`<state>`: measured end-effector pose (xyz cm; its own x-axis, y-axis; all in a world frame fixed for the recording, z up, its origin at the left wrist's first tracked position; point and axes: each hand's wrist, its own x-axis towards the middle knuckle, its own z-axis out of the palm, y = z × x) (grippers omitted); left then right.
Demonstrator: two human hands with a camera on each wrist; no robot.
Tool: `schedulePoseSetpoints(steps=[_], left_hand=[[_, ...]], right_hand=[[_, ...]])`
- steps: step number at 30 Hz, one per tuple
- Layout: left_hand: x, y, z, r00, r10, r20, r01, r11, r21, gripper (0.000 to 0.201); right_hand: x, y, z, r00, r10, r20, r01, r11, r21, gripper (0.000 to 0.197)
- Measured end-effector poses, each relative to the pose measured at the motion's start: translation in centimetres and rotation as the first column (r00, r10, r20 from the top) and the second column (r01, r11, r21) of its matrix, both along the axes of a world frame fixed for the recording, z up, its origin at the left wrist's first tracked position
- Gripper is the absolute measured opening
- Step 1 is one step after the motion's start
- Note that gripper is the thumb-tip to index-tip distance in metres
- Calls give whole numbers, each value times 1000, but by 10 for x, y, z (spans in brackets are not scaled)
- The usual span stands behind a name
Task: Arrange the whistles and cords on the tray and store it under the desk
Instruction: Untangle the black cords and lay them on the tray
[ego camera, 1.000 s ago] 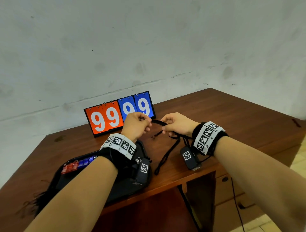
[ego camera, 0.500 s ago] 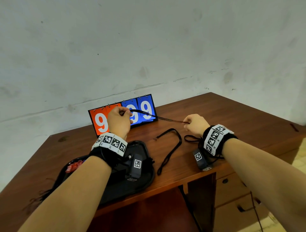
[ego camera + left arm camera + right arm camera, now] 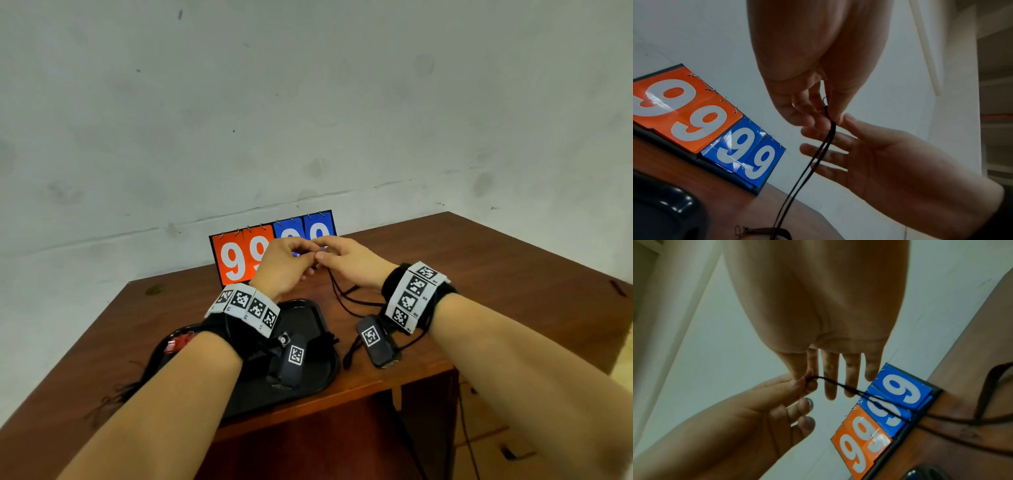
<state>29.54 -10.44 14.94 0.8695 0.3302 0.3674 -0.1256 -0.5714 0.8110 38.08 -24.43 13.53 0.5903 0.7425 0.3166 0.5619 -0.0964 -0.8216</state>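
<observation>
Pinching the thin black cord (image 3: 819, 155) doubled, between left hand (image 3: 286, 265) thumb and fingertip, above the brown wooden desk (image 3: 496, 270) beside the glossy black oval tray (image 3: 315, 329). Right hand (image 3: 349, 260) touching the same fold, other fingers loosely straight. Risk: fold slipping, strands tangling with the flat dark strap (image 3: 986, 392).

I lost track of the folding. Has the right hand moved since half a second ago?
Yes. The right hand has swung left across the desk, now meeting the left hand in front of the scoreboard.
</observation>
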Motion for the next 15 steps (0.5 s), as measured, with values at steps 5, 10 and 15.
schedulePoseSetpoints(steps=[5,10,15], left_hand=[[-26,28,7,992,112,65,-107,992,-71,12],[-55,68,7,960,253,122,-233,960,-156,14],[-85,110,-4,912,391,123,-351,899,-261,15]], right_hand=[[-17,21,6,999,-46,-25,46,999,-12,24],[-28,30,12,994,-103,-21,102,994,-39,17],[-39,44,14,990,-142,-3,141,987,-83,18]])
